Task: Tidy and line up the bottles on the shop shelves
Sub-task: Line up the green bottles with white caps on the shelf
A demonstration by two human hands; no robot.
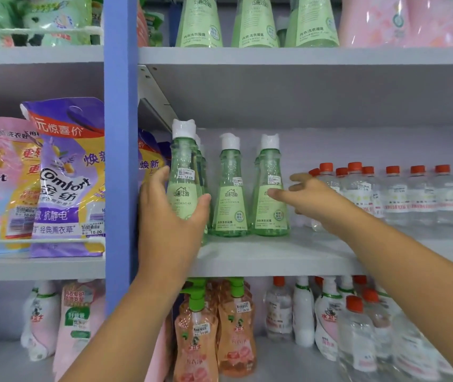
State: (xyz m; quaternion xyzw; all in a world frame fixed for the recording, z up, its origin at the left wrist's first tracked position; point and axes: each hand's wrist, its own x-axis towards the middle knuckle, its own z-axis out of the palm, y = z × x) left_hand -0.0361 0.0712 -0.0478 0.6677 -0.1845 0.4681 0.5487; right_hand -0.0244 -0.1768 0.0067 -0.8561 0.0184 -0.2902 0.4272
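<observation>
The grey middle shelf (288, 257) carries three green bottles (229, 188) in a row at its left and red-capped clear bottles (396, 194) at right

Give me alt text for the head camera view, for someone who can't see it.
A person's left hand grips the leftmost of three green bottles on a grey shop shelf, while the open right hand reaches toward the rightmost one. Clear red-capped bottles stand further right.
</observation>
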